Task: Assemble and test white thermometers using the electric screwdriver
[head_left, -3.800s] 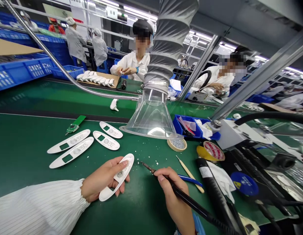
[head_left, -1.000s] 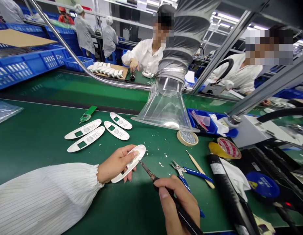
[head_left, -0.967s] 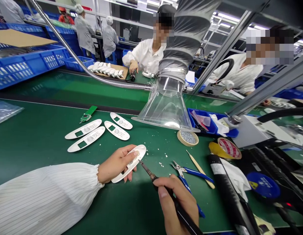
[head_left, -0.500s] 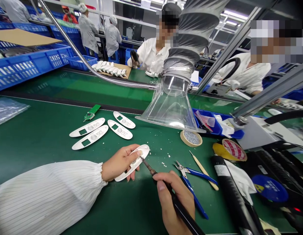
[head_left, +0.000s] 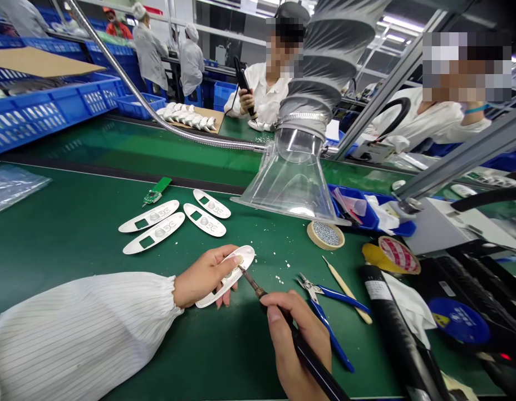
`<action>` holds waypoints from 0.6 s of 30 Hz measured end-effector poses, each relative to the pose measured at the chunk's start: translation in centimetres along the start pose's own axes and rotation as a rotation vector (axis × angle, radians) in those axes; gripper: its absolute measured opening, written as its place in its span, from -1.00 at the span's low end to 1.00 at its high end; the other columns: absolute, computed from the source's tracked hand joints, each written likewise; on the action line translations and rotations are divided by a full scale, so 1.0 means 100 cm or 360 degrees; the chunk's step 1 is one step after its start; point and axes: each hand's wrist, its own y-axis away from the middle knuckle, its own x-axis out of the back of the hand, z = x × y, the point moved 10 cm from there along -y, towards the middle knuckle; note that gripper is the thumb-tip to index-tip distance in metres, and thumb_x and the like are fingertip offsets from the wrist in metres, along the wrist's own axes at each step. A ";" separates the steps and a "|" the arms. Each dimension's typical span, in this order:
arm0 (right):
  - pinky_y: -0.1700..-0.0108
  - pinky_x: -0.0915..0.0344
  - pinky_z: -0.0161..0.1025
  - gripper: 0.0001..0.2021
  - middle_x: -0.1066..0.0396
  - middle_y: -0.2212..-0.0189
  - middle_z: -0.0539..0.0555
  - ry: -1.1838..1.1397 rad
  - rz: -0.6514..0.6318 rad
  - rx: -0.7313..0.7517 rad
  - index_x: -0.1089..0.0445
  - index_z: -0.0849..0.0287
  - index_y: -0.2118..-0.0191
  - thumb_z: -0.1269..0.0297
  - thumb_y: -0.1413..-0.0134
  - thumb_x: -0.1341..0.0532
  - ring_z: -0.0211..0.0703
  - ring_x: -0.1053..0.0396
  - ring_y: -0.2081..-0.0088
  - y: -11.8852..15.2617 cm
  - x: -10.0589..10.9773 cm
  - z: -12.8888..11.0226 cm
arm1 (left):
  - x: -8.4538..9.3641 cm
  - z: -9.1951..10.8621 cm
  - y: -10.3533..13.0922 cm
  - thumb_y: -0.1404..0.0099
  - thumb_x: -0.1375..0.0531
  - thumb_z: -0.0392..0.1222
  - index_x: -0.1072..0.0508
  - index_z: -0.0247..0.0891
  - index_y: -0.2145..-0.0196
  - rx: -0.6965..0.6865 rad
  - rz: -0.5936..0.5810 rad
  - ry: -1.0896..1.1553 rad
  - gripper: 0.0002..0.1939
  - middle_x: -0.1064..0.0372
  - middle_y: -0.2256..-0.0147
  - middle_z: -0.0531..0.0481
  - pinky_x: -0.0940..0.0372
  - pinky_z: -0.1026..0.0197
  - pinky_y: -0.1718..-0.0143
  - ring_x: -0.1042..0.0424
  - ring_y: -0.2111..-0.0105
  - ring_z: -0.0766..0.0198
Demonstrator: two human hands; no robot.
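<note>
The right hand (head_left: 301, 342) is gripping a black-handled iron (head_left: 318, 367), its tip meeting or almost meeting a white oval panel (head_left: 231, 280) that the left hand (head_left: 204, 275) is pinching above the green bench (head_left: 224, 351); the hands are not touching each other. A slip of either grip could be sending the tip, perhaps hot, into the panel's face or the pinching fingers. Beyond, a round tub (head_left: 318, 245) is holding grey pellets (head_left: 327, 234), spillable if knocked. Farther, blue bins (head_left: 368, 221) are holding pinkish plastic (head_left: 353, 203) and white material (head_left: 381, 214); farthest, a blue crate's (head_left: 32, 118) contents are mostly hiding.

White oval shell (head_left: 229, 280) in left grip (head_left: 203, 277), soldering iron (head_left: 311, 361) in right grip (head_left: 291, 356).
</note>
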 end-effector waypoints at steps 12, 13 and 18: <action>0.52 -0.15 -0.39 -0.88 -0.19 0.60 -0.03 -0.0004 0.0043 0.0065 -0.33 0.18 0.35 0.37 -0.09 -0.05 -0.33 -0.20 0.56 0.002 0.004 -0.006 | 0.001 -0.002 0.000 -0.20 -0.04 0.08 -0.19 -0.27 0.00 0.0011 0.0003 -0.0025 -0.50 -0.25 0.59 0.08 -0.13 0.38 0.77 -0.29 0.72 0.36; 0.51 -0.16 -0.38 -0.88 -0.20 0.59 -0.03 -0.0007 0.0040 0.0069 -0.33 0.18 0.35 0.37 -0.09 -0.05 -0.33 -0.21 0.56 0.002 0.003 -0.006 | 0.001 -0.002 0.000 -0.20 -0.04 0.08 -0.19 -0.27 0.00 0.0009 0.0002 -0.0022 -0.51 -0.24 0.60 0.09 -0.13 0.38 0.77 -0.29 0.72 0.36; 0.48 -0.16 -0.38 -0.89 -0.20 0.58 -0.03 -0.0012 0.0034 0.0066 -0.32 0.17 0.34 0.38 -0.09 -0.05 -0.33 -0.21 0.55 0.001 0.001 -0.005 | -0.001 -0.001 0.001 -0.22 -0.03 0.05 -0.19 -0.27 0.00 0.0017 0.0003 -0.0017 -0.53 -0.24 0.62 0.10 -0.13 0.39 0.77 -0.28 0.73 0.37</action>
